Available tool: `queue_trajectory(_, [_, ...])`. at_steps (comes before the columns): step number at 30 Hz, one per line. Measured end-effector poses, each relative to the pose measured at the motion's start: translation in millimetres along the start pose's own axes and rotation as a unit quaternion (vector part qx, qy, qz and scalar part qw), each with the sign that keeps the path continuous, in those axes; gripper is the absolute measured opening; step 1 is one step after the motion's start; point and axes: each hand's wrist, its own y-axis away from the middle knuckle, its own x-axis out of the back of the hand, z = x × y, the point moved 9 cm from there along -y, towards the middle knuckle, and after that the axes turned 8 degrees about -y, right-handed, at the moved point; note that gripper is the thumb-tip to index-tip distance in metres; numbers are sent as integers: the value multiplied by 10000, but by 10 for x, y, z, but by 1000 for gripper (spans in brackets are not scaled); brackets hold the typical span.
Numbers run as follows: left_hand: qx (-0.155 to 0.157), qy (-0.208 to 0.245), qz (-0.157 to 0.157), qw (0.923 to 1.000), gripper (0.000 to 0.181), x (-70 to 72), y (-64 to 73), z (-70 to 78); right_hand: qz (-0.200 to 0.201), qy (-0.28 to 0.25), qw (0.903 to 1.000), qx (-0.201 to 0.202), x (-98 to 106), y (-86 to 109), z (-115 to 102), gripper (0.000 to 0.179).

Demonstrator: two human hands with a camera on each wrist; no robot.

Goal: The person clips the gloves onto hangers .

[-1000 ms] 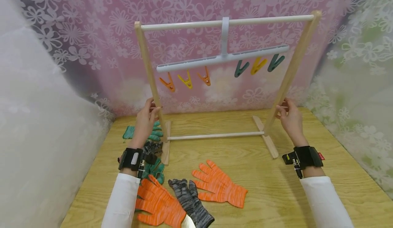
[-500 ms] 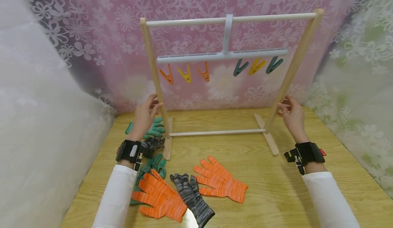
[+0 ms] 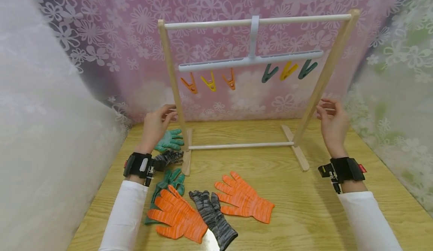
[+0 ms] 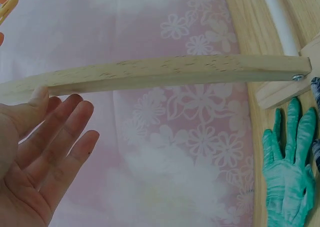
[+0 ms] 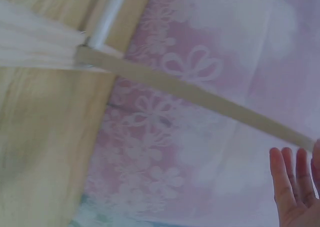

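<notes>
A wooden rack (image 3: 173, 80) with white cross rods stands on the table. Over its top rod hooks a light-blue hanger (image 3: 220, 63), with orange (image 3: 194, 87), yellow (image 3: 212, 86) and green clips (image 3: 267, 77) below its bar. My left hand (image 3: 156, 125) is beside the left post, fingers loosely bent; in the left wrist view its thumb tip (image 4: 40, 94) meets or nearly meets the post (image 4: 165, 69). On the other side my right hand (image 3: 334, 127) is a little apart from the right post (image 5: 200, 94), its fingers relaxed and holding nothing.
Two orange gloves (image 3: 180, 219) lie at the front, with a grey-black glove (image 3: 214, 215) between them. Green gloves (image 3: 171, 140) and another dark glove (image 3: 172, 156) lie by the left foot of the rack. A floral curtain (image 3: 236, 100) hangs behind.
Both hands have loosened from the posts, and the right hand has moved outward to the right. The hanger tilts slightly back and forth. The gloves stay where they were.
</notes>
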Motion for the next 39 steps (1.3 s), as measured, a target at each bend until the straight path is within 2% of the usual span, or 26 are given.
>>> queue_trajectory(4, [-16, -46, 223, 9997, 25, 123, 10, 20, 438, -611, 9961, 456, 48, 27, -424, 25])
queue_trajectory(9, [-109, -9, 387, 9992, 23, 219, 13, 62, 343, -1377, 9833, 1141, -79, 108, -1065, 25])
queue_trajectory(12, [-78, -4, 431, 9990, 24, 292, 36, 57, 73, -1620, 9742, 1572, -297, 199, -1448, 24])
queue_trajectory(15, [-33, 9, 451, 9990, 24, 346, 72, 59, -325, -1627, 9676, 1901, -569, 326, -1797, 24])
queue_trajectory(21, [52, -29, 450, 9990, 24, 394, 210, 65, -1129, -1915, 9453, 2388, -1241, 584, -2293, 24])
queue_trajectory(23, [101, -62, 439, 9990, 25, 406, 271, 64, -1368, -1951, 9393, 2470, -1479, 652, -2386, 23])
queue_trajectory(26, [169, -155, 497, 9985, 24, 435, 380, 26, -1764, -1760, 9395, 2351, -1831, 751, -2438, 26])
queue_trajectory(30, [282, -293, 586, 9975, 23, 483, 540, -77, -2541, -1420, 9397, 1793, -2286, 883, -2353, 36])
queue_trajectory(33, [393, -276, 617, 9969, 21, 527, 655, -180, -2996, -1176, 9368, 1373, -2539, 949, -2278, 49])
queue_trajectory(35, [453, -306, 670, 9963, 21, 567, 724, -253, -3073, -1160, 9370, 1185, -2654, 947, -2271, 57])
queue_trajectory(39, [474, -474, 738, 9950, 20, 610, 830, -389, -2880, -1509, 9408, 958, -2784, 873, -2316, 67])
